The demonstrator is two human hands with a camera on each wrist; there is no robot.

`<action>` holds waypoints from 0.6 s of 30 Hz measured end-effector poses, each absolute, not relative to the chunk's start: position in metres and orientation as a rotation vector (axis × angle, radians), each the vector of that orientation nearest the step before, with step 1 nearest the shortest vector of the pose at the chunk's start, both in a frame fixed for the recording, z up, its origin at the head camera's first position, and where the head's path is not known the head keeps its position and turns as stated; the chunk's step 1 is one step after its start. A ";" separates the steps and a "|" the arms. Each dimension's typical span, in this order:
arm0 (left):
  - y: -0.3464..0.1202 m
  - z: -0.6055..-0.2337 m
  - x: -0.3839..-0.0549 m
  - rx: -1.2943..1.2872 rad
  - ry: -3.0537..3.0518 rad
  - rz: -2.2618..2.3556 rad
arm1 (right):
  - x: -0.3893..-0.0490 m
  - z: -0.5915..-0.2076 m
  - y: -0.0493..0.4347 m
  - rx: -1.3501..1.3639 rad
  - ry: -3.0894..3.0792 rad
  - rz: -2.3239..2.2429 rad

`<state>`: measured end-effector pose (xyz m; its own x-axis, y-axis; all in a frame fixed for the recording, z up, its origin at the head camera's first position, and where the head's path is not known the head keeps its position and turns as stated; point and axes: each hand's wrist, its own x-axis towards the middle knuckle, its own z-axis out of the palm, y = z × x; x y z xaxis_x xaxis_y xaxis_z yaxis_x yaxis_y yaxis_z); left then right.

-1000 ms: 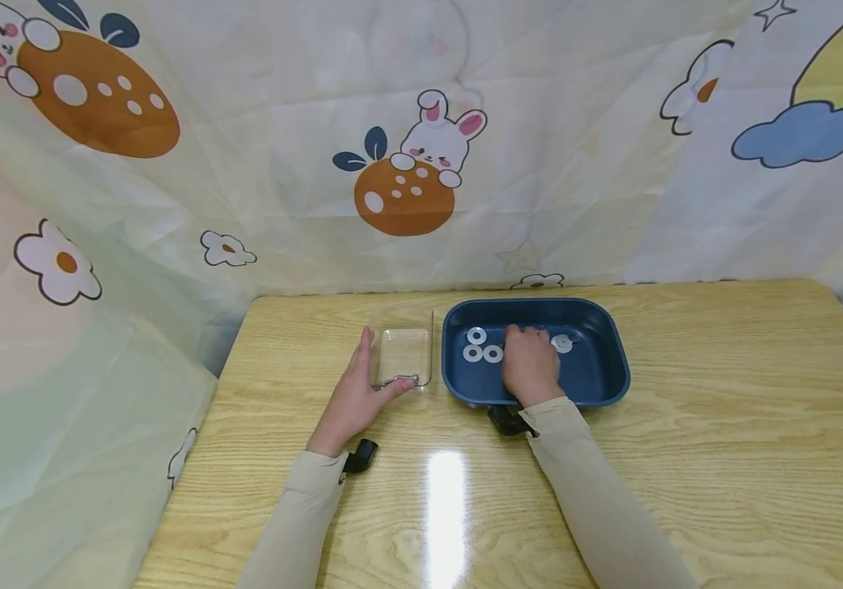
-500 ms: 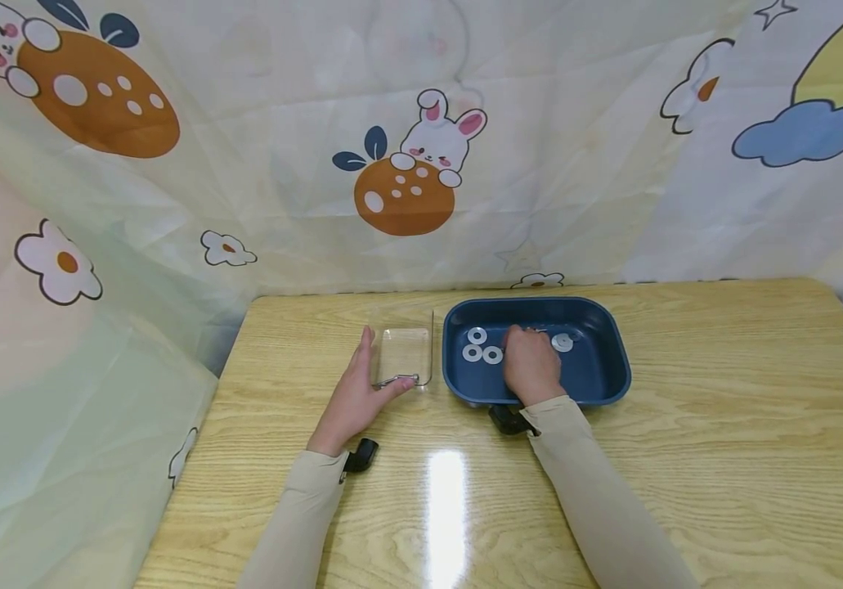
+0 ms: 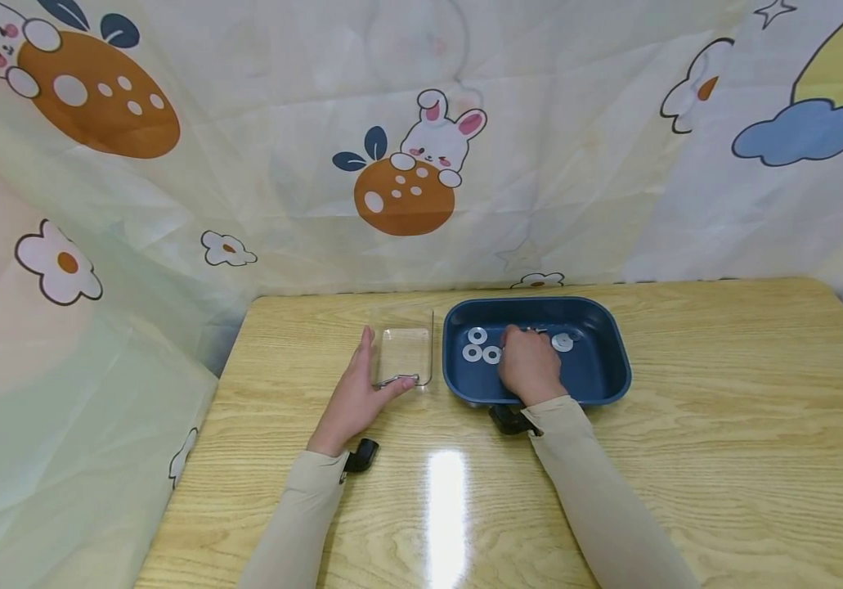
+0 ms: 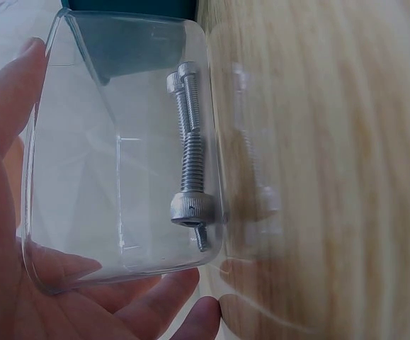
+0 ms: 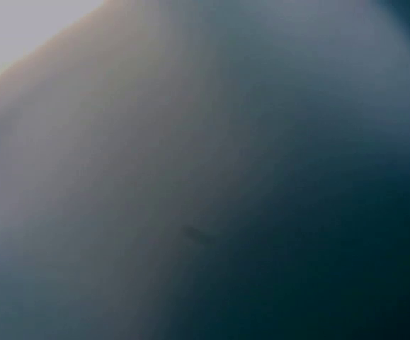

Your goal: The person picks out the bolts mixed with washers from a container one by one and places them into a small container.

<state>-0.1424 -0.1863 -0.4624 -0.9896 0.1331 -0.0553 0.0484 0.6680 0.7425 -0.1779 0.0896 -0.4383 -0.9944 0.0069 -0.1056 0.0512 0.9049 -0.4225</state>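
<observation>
My left hand (image 3: pixel 353 401) holds a clear plastic box (image 3: pixel 431 348), fingers at its left side and thumb at its near side. In the left wrist view, socket-head screws (image 4: pixel 192 159) lie together along the bottom of that box, one with a thicker head. My right hand (image 3: pixel 530 365) reaches down into a dark blue tray (image 3: pixel 616 368), fingers bent toward the tray's bottom and mostly hidden behind the hand's back. A small silvery piece shows just past the knuckles; I cannot tell what the fingers hold. The right wrist view is dark and blurred.
Flat washers (image 3: pixel 477 336) lie in the left part of the tray, and more washers (image 3: pixel 562 343) overlap to the right of the hand. The wooden table (image 3: pixel 723 409) runs back to a patterned curtain (image 3: pixel 576 164). Box and tray stand side by side.
My right hand has shifted very slightly inside the tray, and a silvery piece now shows past its knuckles. The left hand and the box have stayed put.
</observation>
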 end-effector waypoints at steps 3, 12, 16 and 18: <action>-0.186 -0.462 -0.143 0.151 2.774 1.228 | -0.179 -0.437 0.090 0.048 2.957 -0.677; -0.187 -0.463 -0.142 0.149 2.774 1.219 | -0.178 -0.439 0.088 -0.056 3.022 -0.756; -0.186 -0.462 -0.142 0.150 2.773 1.228 | -0.177 -0.438 0.088 -0.084 3.043 -0.796; -0.186 -0.462 -0.142 0.152 2.772 1.230 | -0.177 -0.437 0.088 -0.087 3.046 -0.810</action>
